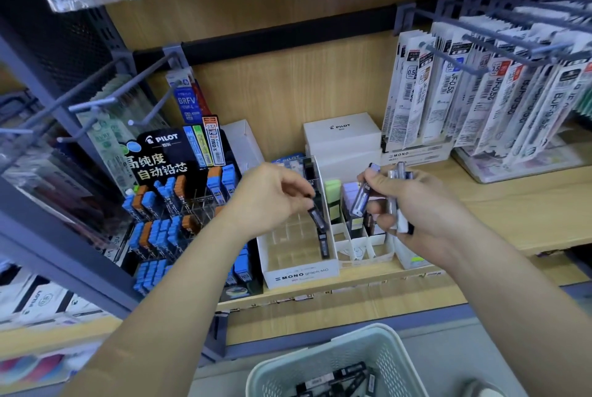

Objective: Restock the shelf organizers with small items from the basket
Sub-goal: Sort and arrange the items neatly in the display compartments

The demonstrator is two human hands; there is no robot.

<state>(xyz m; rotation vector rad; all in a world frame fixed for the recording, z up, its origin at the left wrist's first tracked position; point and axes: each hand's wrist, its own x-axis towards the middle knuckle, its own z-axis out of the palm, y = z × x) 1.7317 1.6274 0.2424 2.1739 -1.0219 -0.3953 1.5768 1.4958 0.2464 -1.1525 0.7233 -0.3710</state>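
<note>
Left hand (272, 195): one dark lead case (317, 216) was pinched above the white organizer (301, 275).
Right hand (413, 204): several cases (362, 198) were clutched; count obscured.
Basket (320, 364): near, cut off at the frame edge.

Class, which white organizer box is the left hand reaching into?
The MONO graph MG box, leftmost; the left hand holds a dark lead case over its nearly empty slots.
</note>
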